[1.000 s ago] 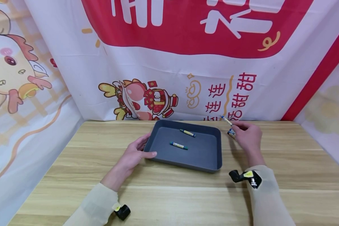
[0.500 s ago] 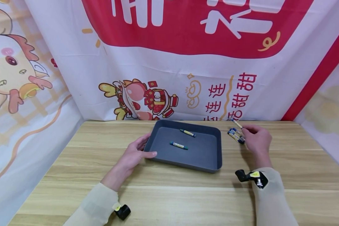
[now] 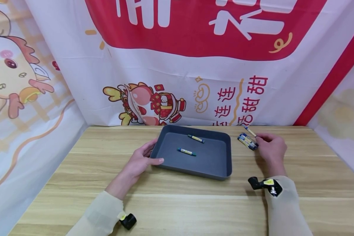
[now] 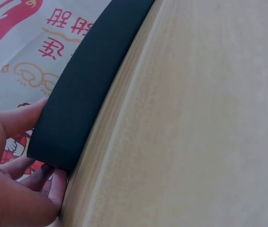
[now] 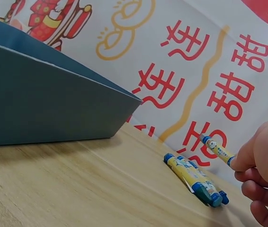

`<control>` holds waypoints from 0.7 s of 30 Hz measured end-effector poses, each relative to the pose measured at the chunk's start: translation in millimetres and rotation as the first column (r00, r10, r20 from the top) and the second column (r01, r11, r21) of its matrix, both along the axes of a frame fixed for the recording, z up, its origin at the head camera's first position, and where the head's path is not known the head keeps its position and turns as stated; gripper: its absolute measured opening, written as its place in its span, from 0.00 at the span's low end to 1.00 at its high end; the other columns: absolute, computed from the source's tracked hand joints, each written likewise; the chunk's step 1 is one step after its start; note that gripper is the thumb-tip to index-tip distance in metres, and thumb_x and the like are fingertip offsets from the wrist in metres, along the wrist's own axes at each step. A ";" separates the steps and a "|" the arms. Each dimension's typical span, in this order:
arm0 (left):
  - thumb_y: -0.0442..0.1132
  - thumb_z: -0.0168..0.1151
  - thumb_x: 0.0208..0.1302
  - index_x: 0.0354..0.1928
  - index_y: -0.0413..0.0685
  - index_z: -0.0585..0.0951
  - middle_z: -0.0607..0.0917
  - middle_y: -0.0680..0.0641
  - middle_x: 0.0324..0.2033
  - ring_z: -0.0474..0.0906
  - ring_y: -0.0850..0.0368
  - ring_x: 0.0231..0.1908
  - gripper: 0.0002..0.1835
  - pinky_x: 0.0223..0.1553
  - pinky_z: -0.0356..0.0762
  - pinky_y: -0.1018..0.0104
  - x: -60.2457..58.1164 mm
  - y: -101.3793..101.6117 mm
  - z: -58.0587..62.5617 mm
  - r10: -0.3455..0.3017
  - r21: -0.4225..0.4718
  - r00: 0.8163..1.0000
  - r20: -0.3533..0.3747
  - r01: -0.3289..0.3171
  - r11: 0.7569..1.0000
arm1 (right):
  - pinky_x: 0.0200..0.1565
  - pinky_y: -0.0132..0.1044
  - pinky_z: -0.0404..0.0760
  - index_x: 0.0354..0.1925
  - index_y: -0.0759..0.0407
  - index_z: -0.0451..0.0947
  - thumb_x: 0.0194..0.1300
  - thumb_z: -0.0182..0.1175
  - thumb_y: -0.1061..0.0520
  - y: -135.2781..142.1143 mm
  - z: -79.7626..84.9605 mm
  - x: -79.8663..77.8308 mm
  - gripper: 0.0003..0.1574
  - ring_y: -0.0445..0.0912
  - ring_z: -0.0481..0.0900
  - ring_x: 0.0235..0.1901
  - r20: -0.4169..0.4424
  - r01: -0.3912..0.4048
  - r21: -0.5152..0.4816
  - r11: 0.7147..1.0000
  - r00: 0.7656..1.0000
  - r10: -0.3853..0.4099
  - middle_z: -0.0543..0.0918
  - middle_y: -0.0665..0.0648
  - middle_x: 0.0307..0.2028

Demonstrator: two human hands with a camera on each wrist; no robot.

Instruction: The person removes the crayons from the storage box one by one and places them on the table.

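L hand (image 3: 139, 160) grips dk grey boxy tray (image 3: 207, 162) | R hand (image 3: 272, 147) pinches thin yellow-blue crayon (image 3: 250, 131) | nr yellow-blue crayon pile (image 3: 247, 141)

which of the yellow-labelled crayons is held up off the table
The yellow-and-blue crayon pinched in the person's right hand. Two crayons lie in the shallow dark-gray rectangular tray; the bunched crayons lie on the light wooden table.
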State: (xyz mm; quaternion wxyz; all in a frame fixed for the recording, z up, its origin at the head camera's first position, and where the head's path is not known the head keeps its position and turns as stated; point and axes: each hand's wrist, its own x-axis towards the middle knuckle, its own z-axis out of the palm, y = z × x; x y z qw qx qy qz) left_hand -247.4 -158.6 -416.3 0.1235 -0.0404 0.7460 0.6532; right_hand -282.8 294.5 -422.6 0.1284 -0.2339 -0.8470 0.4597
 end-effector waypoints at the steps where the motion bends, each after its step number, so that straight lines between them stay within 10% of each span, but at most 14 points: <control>1: 0.30 0.75 0.63 0.82 0.57 0.65 0.64 0.46 0.82 0.59 0.42 0.81 0.47 0.84 0.55 0.45 0.0 0.0 -0.1 -0.003 0.000 1.000 -0.001 0.003 1.000 | 0.51 0.32 0.71 0.63 0.53 0.86 0.77 0.60 0.48 0.6 -0.6 -0.2 0.23 0.50 0.78 0.60 0.004 0.002 -0.002 1.000 1.000 -0.002 0.86 0.62 0.61; 21: 0.30 0.74 0.64 0.82 0.56 0.65 0.64 0.44 0.82 0.59 0.41 0.81 0.47 0.84 0.55 0.44 1.9 0.3 1.3 -0.007 0.009 1.000 -0.011 0.007 1.000 | 0.69 0.57 0.71 0.64 0.58 0.84 0.77 0.59 0.50 5.2 -10.3 -2.1 0.24 0.61 0.77 0.68 0.045 -0.036 0.058 0.998 0.998 0.034 0.85 0.67 0.63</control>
